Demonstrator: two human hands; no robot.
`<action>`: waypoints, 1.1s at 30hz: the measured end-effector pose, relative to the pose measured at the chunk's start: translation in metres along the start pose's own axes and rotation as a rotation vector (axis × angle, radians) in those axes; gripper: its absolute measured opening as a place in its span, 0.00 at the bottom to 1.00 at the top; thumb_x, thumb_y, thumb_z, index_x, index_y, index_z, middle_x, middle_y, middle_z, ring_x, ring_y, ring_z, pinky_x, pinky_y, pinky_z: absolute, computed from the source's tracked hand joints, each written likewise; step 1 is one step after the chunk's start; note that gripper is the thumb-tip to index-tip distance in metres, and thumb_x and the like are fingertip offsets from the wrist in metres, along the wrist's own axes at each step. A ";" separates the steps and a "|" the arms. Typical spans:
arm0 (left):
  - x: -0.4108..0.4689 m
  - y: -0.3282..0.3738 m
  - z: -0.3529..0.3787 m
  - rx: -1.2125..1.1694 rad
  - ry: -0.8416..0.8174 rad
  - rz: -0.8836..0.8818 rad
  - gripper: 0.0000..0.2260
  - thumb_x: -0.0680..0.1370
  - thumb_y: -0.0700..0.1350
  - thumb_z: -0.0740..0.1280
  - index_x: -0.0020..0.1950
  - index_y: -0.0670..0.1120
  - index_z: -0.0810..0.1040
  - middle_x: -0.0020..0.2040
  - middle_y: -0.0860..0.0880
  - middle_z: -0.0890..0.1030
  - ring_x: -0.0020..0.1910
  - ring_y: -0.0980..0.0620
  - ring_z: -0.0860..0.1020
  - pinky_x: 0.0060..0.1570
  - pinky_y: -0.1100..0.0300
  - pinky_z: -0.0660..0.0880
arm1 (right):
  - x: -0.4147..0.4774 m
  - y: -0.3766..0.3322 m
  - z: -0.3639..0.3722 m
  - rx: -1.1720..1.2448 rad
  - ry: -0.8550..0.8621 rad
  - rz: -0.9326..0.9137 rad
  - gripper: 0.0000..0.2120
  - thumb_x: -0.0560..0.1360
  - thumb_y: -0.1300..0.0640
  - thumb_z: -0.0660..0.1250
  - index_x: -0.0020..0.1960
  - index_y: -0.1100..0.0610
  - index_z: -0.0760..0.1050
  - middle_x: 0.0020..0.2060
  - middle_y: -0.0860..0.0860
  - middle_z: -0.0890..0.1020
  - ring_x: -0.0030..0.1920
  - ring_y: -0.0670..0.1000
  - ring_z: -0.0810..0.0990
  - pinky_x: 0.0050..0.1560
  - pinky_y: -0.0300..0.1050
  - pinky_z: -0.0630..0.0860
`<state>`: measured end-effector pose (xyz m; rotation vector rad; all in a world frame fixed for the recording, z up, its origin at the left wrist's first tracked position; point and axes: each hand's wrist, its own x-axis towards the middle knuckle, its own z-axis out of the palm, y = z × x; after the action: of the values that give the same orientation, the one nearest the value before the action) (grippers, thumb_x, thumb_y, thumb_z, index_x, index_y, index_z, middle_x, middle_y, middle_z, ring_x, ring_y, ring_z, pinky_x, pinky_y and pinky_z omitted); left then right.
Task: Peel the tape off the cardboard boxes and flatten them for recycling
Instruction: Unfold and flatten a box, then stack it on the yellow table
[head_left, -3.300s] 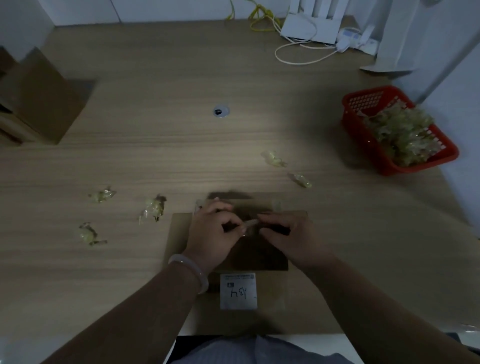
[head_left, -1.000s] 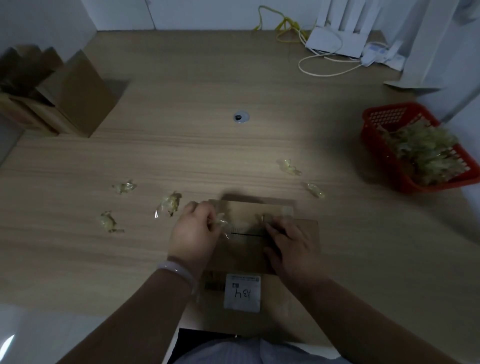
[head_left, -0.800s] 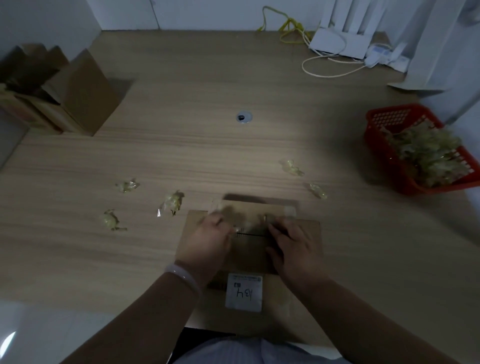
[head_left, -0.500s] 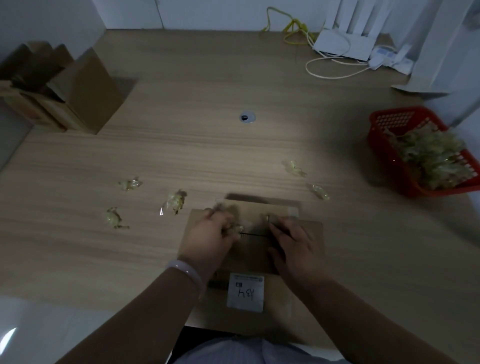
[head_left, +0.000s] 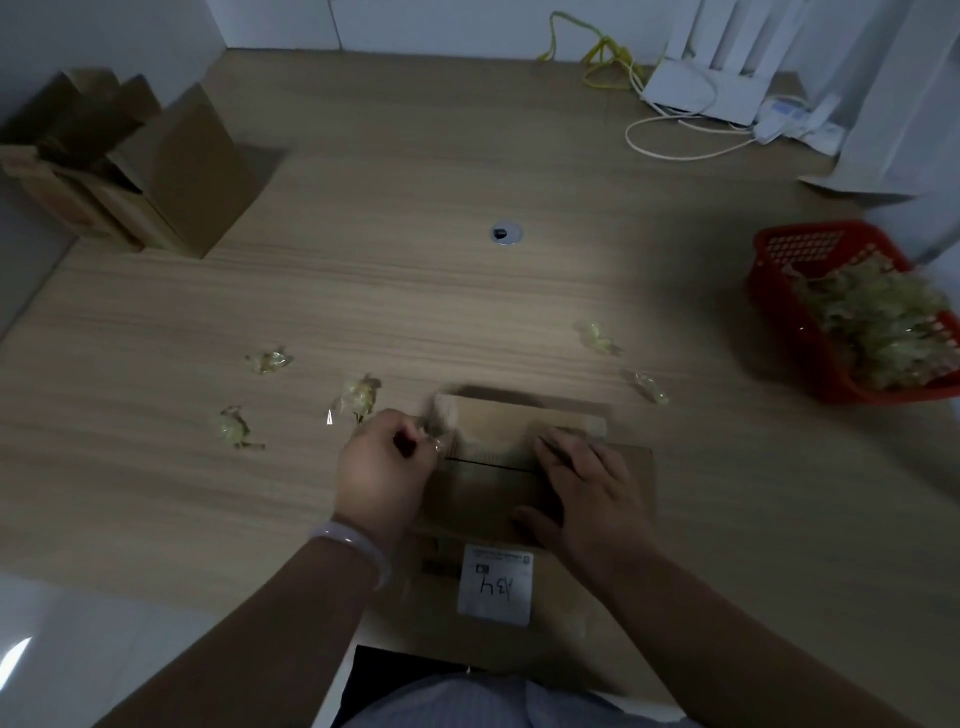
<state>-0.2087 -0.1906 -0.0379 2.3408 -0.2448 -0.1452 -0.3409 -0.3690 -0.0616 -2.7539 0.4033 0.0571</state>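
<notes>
A brown cardboard box (head_left: 493, 499) lies at the table's near edge, a white label (head_left: 496, 584) on its near part. My left hand (head_left: 382, 467) pinches a strip of clear tape (head_left: 441, 418) at the box's far left corner, the strip pulled up and to the left. My right hand (head_left: 587, 493) lies on the box's right side with its fingers spread over the top, holding it down. The seam between the flaps shows as a dark line between my hands.
Several crumpled tape scraps (head_left: 358, 397) lie on the wooden table (head_left: 415, 301), left and right of the box. A red basket (head_left: 779, 291) full of tape stands at the right. Open cardboard boxes (head_left: 156, 166) sit far left. Cables and a white router (head_left: 696, 98) are at the back.
My left hand has moved left, away from the seam's middle, drawing the tape strip toward the box's left corner. My right hand stays pressed on the box.
</notes>
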 end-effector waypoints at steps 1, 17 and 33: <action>0.002 -0.003 -0.004 0.062 -0.004 0.061 0.06 0.70 0.38 0.72 0.37 0.46 0.75 0.38 0.48 0.78 0.38 0.48 0.76 0.39 0.59 0.72 | 0.000 0.000 0.001 -0.004 0.001 0.003 0.37 0.71 0.32 0.59 0.75 0.49 0.63 0.73 0.44 0.62 0.71 0.51 0.60 0.71 0.50 0.62; 0.000 -0.002 -0.008 0.196 -0.351 0.103 0.18 0.69 0.48 0.76 0.57 0.51 0.78 0.50 0.51 0.74 0.46 0.54 0.74 0.47 0.65 0.70 | -0.001 -0.002 0.002 -0.030 -0.001 0.003 0.36 0.72 0.33 0.60 0.75 0.48 0.62 0.74 0.43 0.62 0.71 0.51 0.61 0.71 0.50 0.62; 0.004 -0.036 -0.013 -0.032 -0.126 -0.112 0.13 0.70 0.43 0.75 0.45 0.55 0.73 0.37 0.57 0.79 0.38 0.55 0.79 0.38 0.64 0.73 | -0.004 -0.002 0.006 -0.046 0.006 0.027 0.36 0.71 0.32 0.55 0.75 0.47 0.62 0.74 0.43 0.62 0.71 0.53 0.62 0.71 0.52 0.64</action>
<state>-0.1978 -0.1576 -0.0540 2.3168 -0.1717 -0.3493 -0.3439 -0.3645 -0.0662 -2.7946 0.4460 0.0655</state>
